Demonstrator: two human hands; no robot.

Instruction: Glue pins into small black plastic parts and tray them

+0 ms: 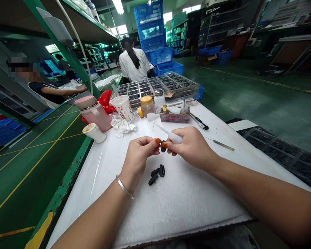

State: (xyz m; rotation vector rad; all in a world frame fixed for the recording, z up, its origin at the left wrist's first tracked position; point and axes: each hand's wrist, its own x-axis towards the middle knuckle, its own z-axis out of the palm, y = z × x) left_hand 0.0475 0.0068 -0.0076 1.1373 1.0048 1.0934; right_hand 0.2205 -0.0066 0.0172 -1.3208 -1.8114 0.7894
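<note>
Between my two hands is a small black plastic part (163,146), pinched by the fingertips over the middle of the white table top (197,193). My left hand (141,152) is closed on the part's left side. The fingertips of my right hand (190,147) touch its right side, and the same hand grips a white dropper bottle (174,137) whose thin tip points up and left. Just below the hands lies a little group of similar black parts (155,174). Fingers cover much of the held part.
Behind my hands stand a patterned box (175,117), a yellow-lidded jar (147,105), a paper cup (122,107), crumpled tissue (123,128) and a pink jug (94,112). A utility knife (200,121) and a needle tool (223,145) lie right. Divided trays (158,86) are beyond; two co-workers sit nearby.
</note>
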